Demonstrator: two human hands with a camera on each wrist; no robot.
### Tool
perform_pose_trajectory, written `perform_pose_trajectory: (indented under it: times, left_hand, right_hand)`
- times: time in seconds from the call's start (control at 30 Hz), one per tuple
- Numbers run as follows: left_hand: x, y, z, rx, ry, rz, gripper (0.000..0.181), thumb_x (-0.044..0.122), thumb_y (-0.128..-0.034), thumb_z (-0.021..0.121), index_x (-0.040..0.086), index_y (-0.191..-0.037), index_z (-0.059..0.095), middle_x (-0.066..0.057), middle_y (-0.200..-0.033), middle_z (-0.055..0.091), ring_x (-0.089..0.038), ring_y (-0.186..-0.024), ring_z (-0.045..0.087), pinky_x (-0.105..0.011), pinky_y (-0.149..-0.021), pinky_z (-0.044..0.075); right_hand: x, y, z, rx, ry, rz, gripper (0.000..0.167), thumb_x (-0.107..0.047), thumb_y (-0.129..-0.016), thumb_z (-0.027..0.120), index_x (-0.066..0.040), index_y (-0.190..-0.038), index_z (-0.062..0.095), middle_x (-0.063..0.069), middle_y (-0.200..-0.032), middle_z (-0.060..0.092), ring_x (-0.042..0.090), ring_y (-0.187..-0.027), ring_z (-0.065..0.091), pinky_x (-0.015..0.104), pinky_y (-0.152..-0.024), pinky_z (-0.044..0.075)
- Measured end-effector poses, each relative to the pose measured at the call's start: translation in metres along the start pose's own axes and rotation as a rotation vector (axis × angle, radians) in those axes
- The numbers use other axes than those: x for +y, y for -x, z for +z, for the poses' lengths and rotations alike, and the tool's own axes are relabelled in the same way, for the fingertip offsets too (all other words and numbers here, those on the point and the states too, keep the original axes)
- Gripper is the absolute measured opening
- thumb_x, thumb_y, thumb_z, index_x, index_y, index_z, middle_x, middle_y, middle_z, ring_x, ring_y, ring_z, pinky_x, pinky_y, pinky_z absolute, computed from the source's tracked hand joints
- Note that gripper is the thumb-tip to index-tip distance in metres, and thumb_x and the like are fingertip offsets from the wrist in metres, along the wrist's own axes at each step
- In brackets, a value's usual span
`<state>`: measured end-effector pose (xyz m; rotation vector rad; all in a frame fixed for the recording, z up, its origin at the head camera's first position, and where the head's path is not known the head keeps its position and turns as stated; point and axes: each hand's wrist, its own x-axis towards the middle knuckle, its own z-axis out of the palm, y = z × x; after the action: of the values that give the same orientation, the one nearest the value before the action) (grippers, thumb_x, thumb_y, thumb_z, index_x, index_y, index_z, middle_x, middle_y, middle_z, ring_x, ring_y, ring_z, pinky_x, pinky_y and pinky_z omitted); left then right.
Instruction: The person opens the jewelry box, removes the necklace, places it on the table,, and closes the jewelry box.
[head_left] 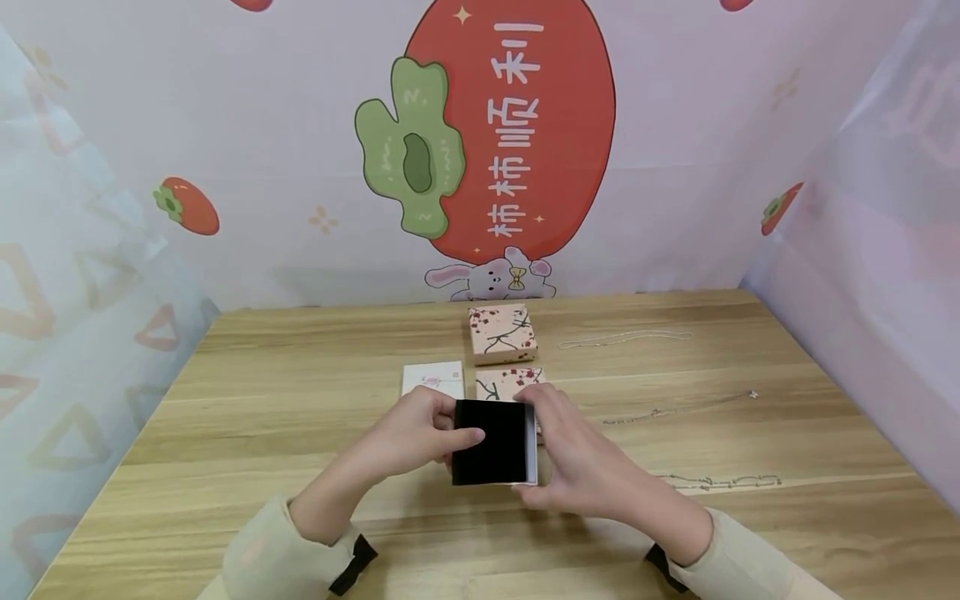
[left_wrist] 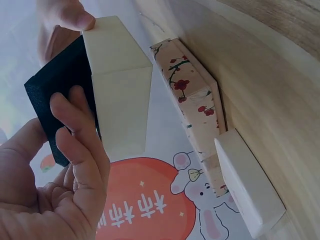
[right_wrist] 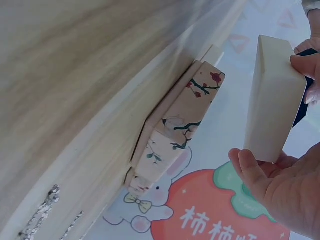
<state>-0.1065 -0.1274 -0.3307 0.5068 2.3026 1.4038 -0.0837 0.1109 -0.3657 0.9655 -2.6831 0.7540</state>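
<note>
My left hand [head_left: 420,437] pinches a black foam insert [head_left: 491,458], thumb on its face and fingers behind it. In the left wrist view the insert [left_wrist: 60,95] stands partly out of the open side of a small white box [left_wrist: 122,85]. My right hand [head_left: 577,458] grips that box [head_left: 532,450] by opposite edges, between thumb and fingers. Both hands hold the pieces above the table. Just behind them lie a white lid [head_left: 435,377] with a pink flower print and a pink blossom-patterned box [head_left: 506,382], partly hidden by the hands.
Another pink blossom box [head_left: 502,333] stands farther back on the wooden table [head_left: 315,350]. To the right lie three thin chains: a silver one [head_left: 626,337] at the back, one with a small pendant [head_left: 682,410], and one [head_left: 723,482] partly behind my right forearm.
</note>
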Motion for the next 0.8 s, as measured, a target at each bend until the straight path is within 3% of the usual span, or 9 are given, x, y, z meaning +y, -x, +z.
perform_pose_trajectory:
  times: [0.1, 0.5, 0.7, 0.8]
  left_hand:
    - [0.002, 0.0, 0.001, -0.001, -0.011, 0.008, 0.023, 0.015, -0.0901, 0.072, -0.005, -0.1, 0.07, -0.01, -0.075, 0.073, -0.011, -0.057, 0.062, -0.039, -0.06, 0.056]
    - [0.011, 0.002, 0.006, 0.029, -0.084, 0.029, 0.024, 0.018, -0.0892, 0.073, -0.003, -0.1, 0.07, -0.008, -0.071, 0.073, -0.011, -0.058, 0.065, -0.028, -0.057, 0.053]
    - [0.022, 0.015, -0.004, 0.173, -0.218, 0.059, 0.039, 0.039, -0.0862, 0.076, 0.006, -0.098, 0.06, 0.0, -0.055, 0.061, -0.014, -0.051, 0.059, -0.028, -0.051, 0.042]
    - [0.025, 0.02, -0.008, 0.226, -0.21, 0.077, 0.044, 0.042, -0.0883, 0.073, 0.007, -0.11, 0.056, 0.0, -0.066, 0.065, -0.015, -0.062, 0.06, -0.029, -0.059, 0.047]
  right_hand:
    - [-0.003, -0.001, 0.0, -0.001, 0.001, -0.007, 0.09, -0.031, -0.062, 0.088, -0.007, -0.134, 0.041, 0.004, -0.131, 0.048, 0.014, -0.12, 0.048, 0.036, -0.104, 0.047]
    - [-0.008, -0.004, 0.0, 0.006, 0.015, -0.029, 0.088, -0.027, -0.062, 0.087, -0.006, -0.134, 0.041, 0.006, -0.133, 0.048, 0.015, -0.123, 0.047, 0.035, -0.106, 0.046]
    - [-0.004, -0.005, -0.012, 0.027, -0.067, -0.007, 0.094, -0.021, -0.062, 0.089, -0.006, -0.138, 0.037, 0.005, -0.131, 0.047, 0.014, -0.116, 0.051, 0.037, -0.1, 0.051]
    - [-0.001, -0.006, -0.022, 0.039, -0.103, 0.007, 0.096, -0.02, -0.062, 0.091, -0.006, -0.14, 0.035, 0.003, -0.132, 0.046, 0.015, -0.118, 0.049, 0.041, -0.101, 0.05]
